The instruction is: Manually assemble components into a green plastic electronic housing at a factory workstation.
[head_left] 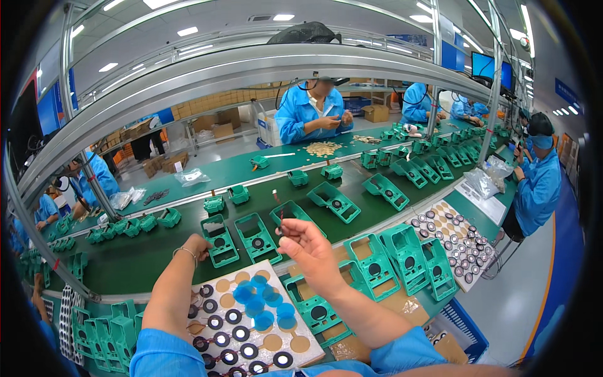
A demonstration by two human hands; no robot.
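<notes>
My right hand (pixel 311 254) is raised over the front of the conveyor, its thumb and fingers pinching a small part with a thin wire lead (pixel 276 196). Most of that part is hidden by the fingers. My left hand (pixel 196 247) grips the left edge of a green plastic housing (pixel 220 241) lying on the dark green belt. Just right of it is another green housing (pixel 254 239) with a round black piece inside. Below my hands sits a white board (pixel 251 322) bearing round black speakers (pixel 221 339) with wires and several translucent blue discs (pixel 262 305).
More green housings (pixel 405 257) stand at the right and along the belt (pixel 188 242). A second board of round parts (pixel 461 248) and a blue crate (pixel 465 323) are to the right. Co-workers in blue sit across (pixel 311 110) and at the right (pixel 541 182). Metal framing (pixel 282 63) spans overhead.
</notes>
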